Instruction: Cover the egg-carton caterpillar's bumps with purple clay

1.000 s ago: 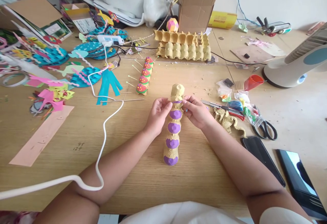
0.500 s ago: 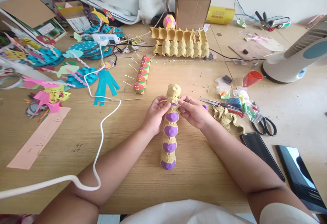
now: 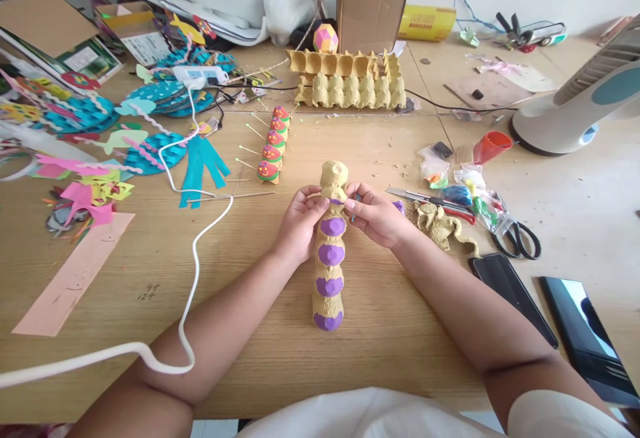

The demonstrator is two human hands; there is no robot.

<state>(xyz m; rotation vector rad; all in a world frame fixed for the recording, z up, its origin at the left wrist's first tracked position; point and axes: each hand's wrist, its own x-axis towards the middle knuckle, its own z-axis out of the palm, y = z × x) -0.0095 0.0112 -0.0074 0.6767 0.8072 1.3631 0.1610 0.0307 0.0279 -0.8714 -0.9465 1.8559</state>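
Observation:
A tan egg-carton strip with several purple patches on its bumps lies lengthwise in front of me on the wooden table. My left hand grips its left side just below the far end bump, thumb near a thin purple piece. On the other side my right hand pinches at the right end of that purple piece, with a small blue thing showing between its fingers. Farther back at the left stands a finished-looking strip with red and green bumps and pins beside it.
Right of my right hand lie a knife, carton scraps, scissors, clay bags, a red cup and two phones. A white cable crosses my left forearm. Egg cartons stand behind.
The view has shifted slightly, so most things appear a little farther left. Both hands remain at the same part of the strip, with the right fingers slightly moved around the purple piece.

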